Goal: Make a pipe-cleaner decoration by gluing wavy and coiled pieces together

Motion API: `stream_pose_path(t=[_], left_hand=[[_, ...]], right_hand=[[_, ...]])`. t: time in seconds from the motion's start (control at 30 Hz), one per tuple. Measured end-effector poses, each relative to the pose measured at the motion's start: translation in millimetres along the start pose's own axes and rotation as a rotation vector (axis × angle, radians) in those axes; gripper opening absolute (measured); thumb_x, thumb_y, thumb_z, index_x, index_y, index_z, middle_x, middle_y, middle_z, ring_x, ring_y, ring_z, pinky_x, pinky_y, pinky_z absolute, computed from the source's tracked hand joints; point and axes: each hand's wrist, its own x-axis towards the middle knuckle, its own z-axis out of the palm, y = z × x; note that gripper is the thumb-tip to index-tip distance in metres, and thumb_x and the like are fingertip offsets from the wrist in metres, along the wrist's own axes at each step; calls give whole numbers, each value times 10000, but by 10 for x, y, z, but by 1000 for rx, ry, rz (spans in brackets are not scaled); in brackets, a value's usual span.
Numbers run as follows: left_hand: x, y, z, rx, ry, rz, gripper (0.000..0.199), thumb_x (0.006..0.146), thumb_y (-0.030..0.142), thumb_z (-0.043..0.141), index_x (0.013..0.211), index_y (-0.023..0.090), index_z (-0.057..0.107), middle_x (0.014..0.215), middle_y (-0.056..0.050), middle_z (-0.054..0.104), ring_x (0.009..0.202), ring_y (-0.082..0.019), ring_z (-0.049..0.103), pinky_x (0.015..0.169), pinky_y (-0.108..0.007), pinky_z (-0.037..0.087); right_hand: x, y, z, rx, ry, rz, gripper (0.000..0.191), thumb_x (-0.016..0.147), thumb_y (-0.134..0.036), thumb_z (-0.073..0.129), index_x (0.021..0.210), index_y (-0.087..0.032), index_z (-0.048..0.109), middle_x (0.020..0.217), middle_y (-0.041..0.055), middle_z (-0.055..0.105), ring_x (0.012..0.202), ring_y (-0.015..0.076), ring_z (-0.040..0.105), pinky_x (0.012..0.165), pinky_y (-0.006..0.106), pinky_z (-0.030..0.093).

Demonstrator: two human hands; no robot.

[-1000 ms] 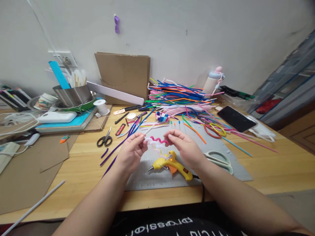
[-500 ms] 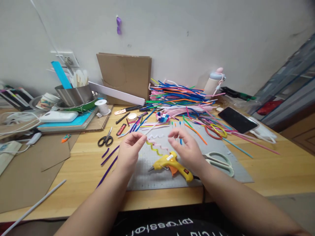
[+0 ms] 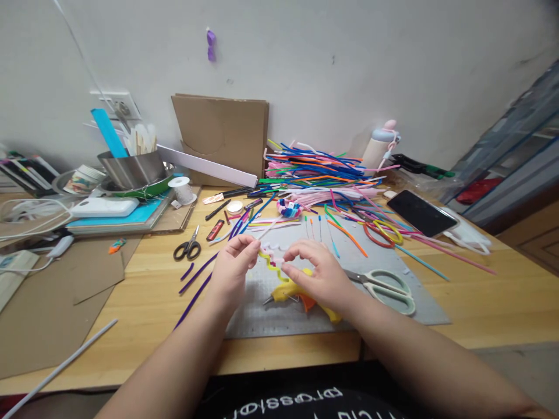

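Note:
My left hand [image 3: 236,265] is closed in a pinch on the ends of wavy pipe cleaners above the grey mat [image 3: 257,320]. Yellow, pink and white wavy strands [image 3: 273,262] stretch from it toward my right hand [image 3: 317,267]. The thumb and fingers of my right hand are curled close together at the strands; whether they grip one is hard to tell. Beneath my right hand lies a yellow glue gun [image 3: 283,291], partly covered by it. Green-handled scissors [image 3: 391,288] rest beside my right wrist.
A pile of colourful pipe cleaners [image 3: 318,169] lies at the back, near a bottle [image 3: 378,148]. Black scissors [image 3: 187,249] and purple strands [image 3: 192,299] are on the left. A phone [image 3: 421,213] lies at the right. Cardboard [image 3: 222,134] leans on the wall.
My right hand has moved left and slightly down, closer to my left hand, and now covers more of the glue gun. My left hand has hardly moved.

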Motion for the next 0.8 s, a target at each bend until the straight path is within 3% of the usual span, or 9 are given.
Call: stream_pose_path(t=[0.4, 0.57, 0.8], left_hand=[[-2, 8, 6, -117, -26, -116, 238, 629, 304, 806, 772, 146, 701, 602, 6, 574, 531, -68, 468, 495, -181, 344], [13, -8, -24, -99, 10, -109, 260, 564, 322, 843, 712, 161, 702, 585, 17, 584, 529, -73, 492, 510, -191, 374], [30, 17, -69, -60, 18, -74, 243, 578, 327, 833, 674, 155, 690, 579, 26, 580, 517, -65, 460, 521, -195, 365]], right_hand=[[-9, 21, 14, -9, 24, 2, 99, 848, -234, 586, 753, -213, 597, 817, 21, 662, 832, 195, 592, 798, 360, 373], [-2, 18, 7, 3, 33, 7, 68, 844, -247, 594, 783, -218, 601, 815, 17, 660, 830, 195, 594, 794, 354, 380], [1, 31, -20, 7, 26, -11, 42, 850, -245, 598, 816, -221, 600, 854, 21, 651, 869, 201, 583, 823, 366, 372]])
